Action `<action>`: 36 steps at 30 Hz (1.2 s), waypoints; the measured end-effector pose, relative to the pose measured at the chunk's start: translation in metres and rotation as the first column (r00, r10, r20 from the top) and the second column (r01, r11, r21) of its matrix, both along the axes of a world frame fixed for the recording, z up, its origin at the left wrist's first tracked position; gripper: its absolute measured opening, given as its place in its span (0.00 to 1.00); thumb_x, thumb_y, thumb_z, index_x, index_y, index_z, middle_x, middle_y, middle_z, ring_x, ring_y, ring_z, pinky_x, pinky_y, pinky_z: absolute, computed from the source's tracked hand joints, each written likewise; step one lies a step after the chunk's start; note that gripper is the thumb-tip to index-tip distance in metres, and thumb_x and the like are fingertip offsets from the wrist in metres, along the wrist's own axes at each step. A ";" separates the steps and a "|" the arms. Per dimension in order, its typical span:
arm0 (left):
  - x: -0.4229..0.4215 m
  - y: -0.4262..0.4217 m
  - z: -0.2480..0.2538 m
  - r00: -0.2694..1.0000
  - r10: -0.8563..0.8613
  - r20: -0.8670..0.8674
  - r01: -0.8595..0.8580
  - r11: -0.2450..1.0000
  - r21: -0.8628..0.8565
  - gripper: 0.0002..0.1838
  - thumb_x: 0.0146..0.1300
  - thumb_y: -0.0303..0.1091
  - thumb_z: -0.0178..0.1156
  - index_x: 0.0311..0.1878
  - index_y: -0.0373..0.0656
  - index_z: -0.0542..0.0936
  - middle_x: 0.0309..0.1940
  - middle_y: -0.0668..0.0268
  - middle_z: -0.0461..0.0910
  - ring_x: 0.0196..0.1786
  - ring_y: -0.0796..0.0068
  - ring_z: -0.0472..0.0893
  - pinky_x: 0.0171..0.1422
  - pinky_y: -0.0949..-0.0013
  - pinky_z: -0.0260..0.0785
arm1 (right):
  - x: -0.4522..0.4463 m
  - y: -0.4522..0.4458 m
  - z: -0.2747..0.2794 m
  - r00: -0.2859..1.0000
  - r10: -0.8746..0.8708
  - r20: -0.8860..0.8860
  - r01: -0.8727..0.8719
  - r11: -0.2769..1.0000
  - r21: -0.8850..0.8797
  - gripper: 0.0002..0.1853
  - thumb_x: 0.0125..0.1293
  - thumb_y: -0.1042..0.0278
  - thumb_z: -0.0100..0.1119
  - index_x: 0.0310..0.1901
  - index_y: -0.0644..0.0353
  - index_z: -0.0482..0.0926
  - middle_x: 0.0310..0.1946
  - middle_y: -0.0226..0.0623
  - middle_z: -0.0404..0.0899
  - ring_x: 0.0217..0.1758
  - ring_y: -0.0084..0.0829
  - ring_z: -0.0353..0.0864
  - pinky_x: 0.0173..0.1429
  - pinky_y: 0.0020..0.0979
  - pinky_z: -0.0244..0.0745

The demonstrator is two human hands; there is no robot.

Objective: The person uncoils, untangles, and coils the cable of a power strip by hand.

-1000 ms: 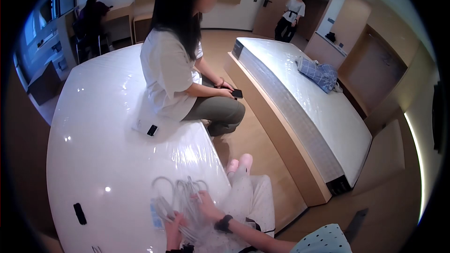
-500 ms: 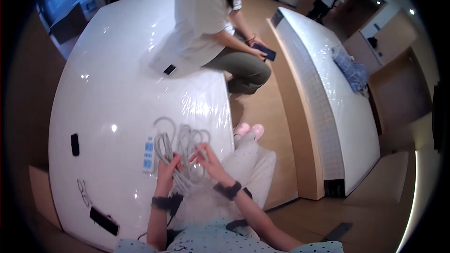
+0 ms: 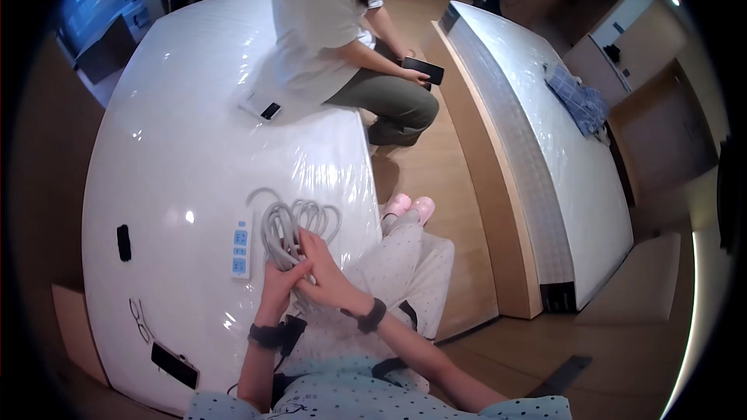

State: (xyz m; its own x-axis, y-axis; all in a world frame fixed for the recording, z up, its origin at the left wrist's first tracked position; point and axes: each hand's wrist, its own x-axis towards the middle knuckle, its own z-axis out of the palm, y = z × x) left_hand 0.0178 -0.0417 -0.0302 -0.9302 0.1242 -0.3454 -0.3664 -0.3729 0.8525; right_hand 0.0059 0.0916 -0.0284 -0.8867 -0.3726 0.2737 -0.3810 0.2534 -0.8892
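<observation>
Loops of a grey-white cable are bunched above my lap, at the near edge of the plastic-covered mattress. My left hand is closed around the lower part of the coil. Against it, my right hand grips the same bundle from the right side, and the two hands touch. More loops lie on the mattress just beyond my fingers. A white power strip with blue socket panels rests flat to the left of the coil.
A seated person holds a phone. On the mattress are another phone, a black object, glasses and a dark device. A second mattress bears a checked cloth bundle. Another person stands behind.
My right hand has moved left onto the cable bundle and now meets my left hand. The loops are gathered closer together. The view has tilted down, and the standing person has shifted left.
</observation>
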 end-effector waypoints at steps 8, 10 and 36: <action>-0.003 -0.002 0.013 0.991 0.127 -0.030 -0.119 0.973 0.197 0.17 0.60 0.28 0.61 0.51 0.36 0.72 0.41 0.65 0.77 0.45 0.78 0.77 0.50 0.74 0.70 | 0.001 0.000 0.001 0.999 -0.048 0.000 0.048 0.999 0.002 0.53 0.43 0.65 0.71 0.68 0.69 0.48 0.65 0.57 0.53 0.69 0.50 0.52 0.67 0.41 0.57; 0.000 -0.004 0.007 0.988 0.143 -0.054 -0.128 0.966 0.225 0.14 0.61 0.30 0.60 0.49 0.36 0.73 0.39 0.66 0.77 0.44 0.79 0.77 0.49 0.74 0.70 | 0.006 0.007 -0.012 0.994 -0.086 0.071 0.089 0.995 -0.040 0.51 0.42 0.62 0.74 0.66 0.67 0.55 0.61 0.54 0.62 0.66 0.43 0.61 0.64 0.38 0.61; 0.007 -0.035 -0.041 0.902 -0.234 0.364 0.353 0.884 -0.306 0.22 0.71 0.46 0.42 0.49 0.36 0.74 0.49 0.61 0.78 0.51 0.75 0.75 0.57 0.71 0.64 | 0.016 0.086 -0.039 0.677 0.420 0.605 0.332 0.559 -0.760 0.07 0.47 0.74 0.52 0.21 0.59 0.63 0.16 0.32 0.61 0.20 0.26 0.62 0.30 0.27 0.60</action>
